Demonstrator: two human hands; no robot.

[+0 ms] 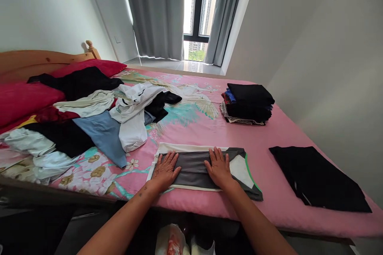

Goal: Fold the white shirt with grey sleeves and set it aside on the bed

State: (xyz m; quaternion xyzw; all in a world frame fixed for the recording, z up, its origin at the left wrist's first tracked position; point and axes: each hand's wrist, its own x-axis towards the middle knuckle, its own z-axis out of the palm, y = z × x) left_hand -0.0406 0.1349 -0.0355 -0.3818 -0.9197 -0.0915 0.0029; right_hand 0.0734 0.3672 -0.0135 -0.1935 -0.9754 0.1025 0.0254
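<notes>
A grey and white shirt [191, 167] with a green-edged neckline lies folded lengthwise into a long strip on the bed's near edge. My left hand [165, 170] rests flat on its left part, fingers spread. Farther right, my right hand [219, 167] also lies flat on the grey cloth, close to the white panel by the neckline. Both palms press on top of the fabric and neither grips it. Part of the shirt is hidden beneath my hands.
A loose heap of clothes [101, 115] spreads over the left side near red pillows [26, 99]. At the back right stands a folded stack [249, 103]. A folded black garment [317, 177] lies at the right. Pink bedding [191, 127] covers the bed.
</notes>
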